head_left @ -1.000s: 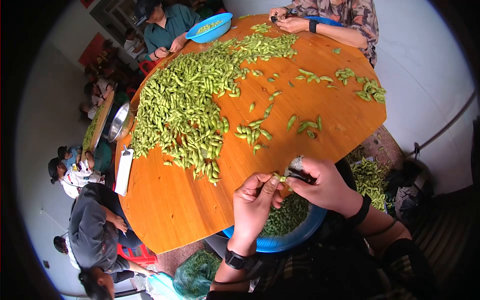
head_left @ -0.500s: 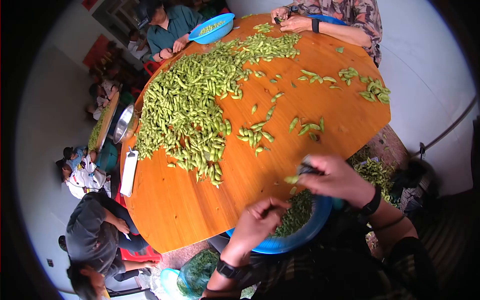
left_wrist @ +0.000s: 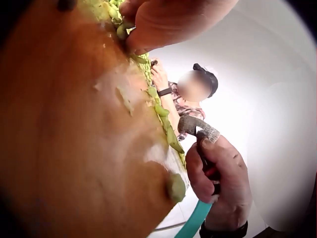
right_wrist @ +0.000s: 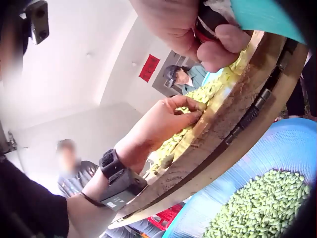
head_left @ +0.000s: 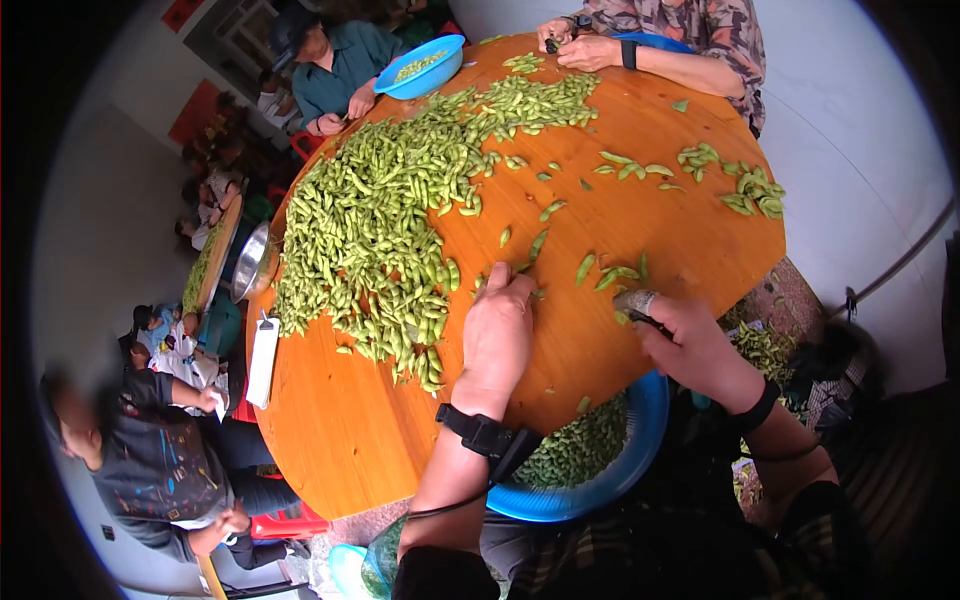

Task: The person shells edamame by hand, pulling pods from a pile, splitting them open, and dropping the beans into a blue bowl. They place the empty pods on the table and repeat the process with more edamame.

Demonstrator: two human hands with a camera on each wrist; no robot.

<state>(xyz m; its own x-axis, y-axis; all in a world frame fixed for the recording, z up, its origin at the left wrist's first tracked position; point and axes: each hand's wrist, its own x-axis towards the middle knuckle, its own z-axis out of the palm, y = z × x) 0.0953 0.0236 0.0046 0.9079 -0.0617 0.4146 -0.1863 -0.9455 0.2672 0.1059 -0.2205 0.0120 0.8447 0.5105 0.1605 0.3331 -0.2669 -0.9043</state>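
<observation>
Over a few green soybean pods on the wooden table, my left hand reaches down. Its thumb and finger pinch around a pod in the left wrist view. My right hand hovers by the table's near edge, fingers curled round a small tool with black and red handles; its working end is mostly hidden. A grey, woven-looking wrap covers a finger of that hand. Below the edge, a blue basin holds many shelled green beans.
A large heap of pods covers the table's left and far side. Loose pods lie at the right. Two people sit across the table, one beside a blue bowl. A white clipboard lies at the left edge; pods lie on the floor.
My hands were together at a pod over the basin, then parted. My left hand moved forward to the pods on the table; the right moved right, still holding the tool.
</observation>
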